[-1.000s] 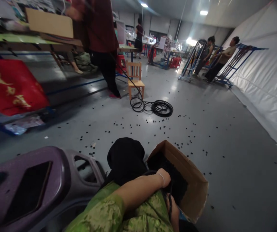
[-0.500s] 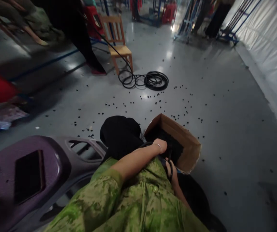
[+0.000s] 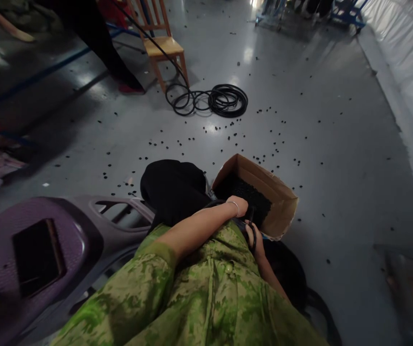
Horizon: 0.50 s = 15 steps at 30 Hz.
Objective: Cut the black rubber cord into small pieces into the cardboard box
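Note:
My left hand (image 3: 238,205), with a thin bracelet at the wrist, is closed in a fist over the near edge of a cardboard box (image 3: 283,204). A black cord (image 3: 214,203) runs across my lap to this hand; the fingertips are hidden. Just below and to the right, my right hand (image 3: 258,242) is closed around black-handled scissors (image 3: 253,236), whose blades are hard to make out. Small black pieces (image 3: 247,192) fill the lower part of the box, which sits tilted against my legs.
Black cable (image 3: 228,101) lies coiled on the floor beside a wooden chair (image 3: 163,46). Many small black bits are scattered around. At left, a purple plastic stool (image 3: 72,240) carries a phone (image 3: 36,257). A person's dark-clothed leg (image 3: 101,43) is behind, and white sheeting (image 3: 408,72) hangs at right.
The view has tipped downward, so the chair, coil and background sit higher in the picture. Both hands stay close together at the box with little visible movement.

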Motion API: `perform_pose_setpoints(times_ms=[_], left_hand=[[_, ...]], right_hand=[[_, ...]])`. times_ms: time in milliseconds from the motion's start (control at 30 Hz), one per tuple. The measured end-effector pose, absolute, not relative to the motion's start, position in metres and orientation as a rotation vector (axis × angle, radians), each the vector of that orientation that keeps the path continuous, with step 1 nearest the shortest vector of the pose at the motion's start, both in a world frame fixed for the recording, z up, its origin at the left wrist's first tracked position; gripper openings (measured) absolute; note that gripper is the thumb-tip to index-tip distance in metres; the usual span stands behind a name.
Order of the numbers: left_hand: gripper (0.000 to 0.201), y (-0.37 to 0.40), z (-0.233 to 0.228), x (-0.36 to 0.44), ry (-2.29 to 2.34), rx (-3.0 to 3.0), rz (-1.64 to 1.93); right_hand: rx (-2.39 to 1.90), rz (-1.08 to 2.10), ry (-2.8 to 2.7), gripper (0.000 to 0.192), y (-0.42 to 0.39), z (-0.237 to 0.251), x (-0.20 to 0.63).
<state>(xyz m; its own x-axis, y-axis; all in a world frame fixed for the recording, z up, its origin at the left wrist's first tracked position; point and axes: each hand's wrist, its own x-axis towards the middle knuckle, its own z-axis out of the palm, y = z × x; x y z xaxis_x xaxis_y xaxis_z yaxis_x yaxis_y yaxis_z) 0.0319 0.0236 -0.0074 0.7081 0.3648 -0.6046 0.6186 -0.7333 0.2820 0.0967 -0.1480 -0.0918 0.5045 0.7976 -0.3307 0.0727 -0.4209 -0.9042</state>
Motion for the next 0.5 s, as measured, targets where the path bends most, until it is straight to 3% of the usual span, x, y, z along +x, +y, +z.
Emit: perform_pose_setpoints(times_ms=[333, 500], left_hand=[[0.035, 0.0199, -0.0134, 0.0366, 0.607, 2.439, -0.865], [0.031, 0.0213, -0.0172, 0.0358, 0.676, 2.452, -0.769]], right_hand=[[-1.806, 1.013, -0.684, 0.052, -0.1478, -0.0930, 0.0965], [-1.823, 0.944, -0.781, 0.048, -0.1462, -0.0950, 0.0954]])
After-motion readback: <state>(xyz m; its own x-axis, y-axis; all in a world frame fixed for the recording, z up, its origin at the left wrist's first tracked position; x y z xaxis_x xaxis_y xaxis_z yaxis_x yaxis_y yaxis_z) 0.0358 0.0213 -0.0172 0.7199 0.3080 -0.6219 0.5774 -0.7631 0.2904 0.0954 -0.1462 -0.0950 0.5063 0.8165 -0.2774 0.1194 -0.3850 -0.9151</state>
